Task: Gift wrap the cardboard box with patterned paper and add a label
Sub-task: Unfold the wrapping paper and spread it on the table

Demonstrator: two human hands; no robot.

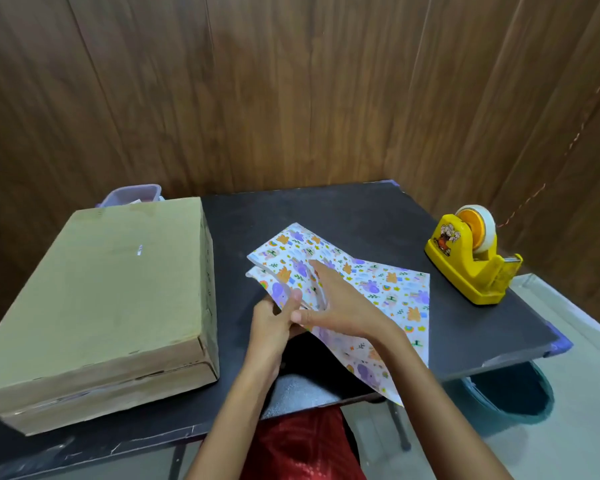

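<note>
A large flat cardboard box (97,299) lies on the left of the black table (343,209). Folded patterned paper (388,289), white with purple and orange cartoon prints, sits mid-table, partly unfolded toward the front right edge. My left hand (274,320) pinches the near left corner of the paper's layers. My right hand (329,299) has its fingers slipped between the folded layers, gripping the paper. No label is in view.
A yellow tape dispenser (471,261) with a roll of clear tape stands at the table's right edge. A pale purple plastic container (132,194) sits behind the box. A dark bin (510,393) stands on the floor below right. Wooden panel walls enclose the corner.
</note>
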